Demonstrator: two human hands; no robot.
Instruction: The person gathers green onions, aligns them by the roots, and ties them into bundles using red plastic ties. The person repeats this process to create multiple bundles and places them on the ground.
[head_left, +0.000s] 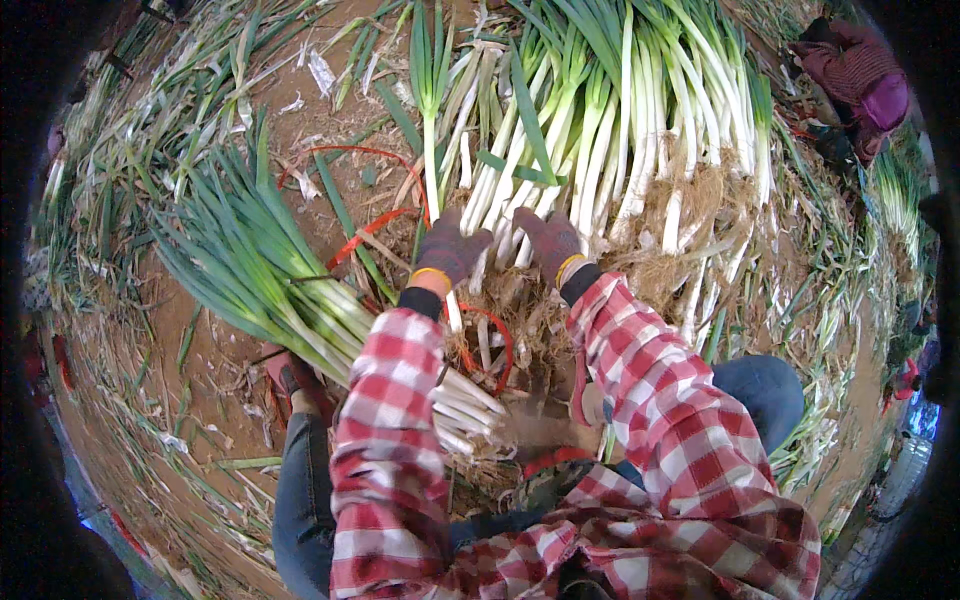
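Note:
My left hand (452, 245), in a dark knitted glove, is closed around a long green onion (430, 157). Its leaves rise above the fist and its white end comes out below the wrist. My right hand (551, 241), gloved too, reaches palm-down to the white stems of a large heap of green onions (592, 150); whether its fingers grip one is hidden. Their stringy roots (544, 304) spread just below both hands. Under my left forearm lies a bundle of green onions (315, 304), leaves to the upper left, with dark ties around it.
Red strap (371, 229) loops across the soil between bundle and heap. Cut leaves and peeled skins (150, 172) litter the ground on the left. Another person (855, 82) in a purple head covering bends at the upper right. My shoe (281, 367) stands beside the bundle.

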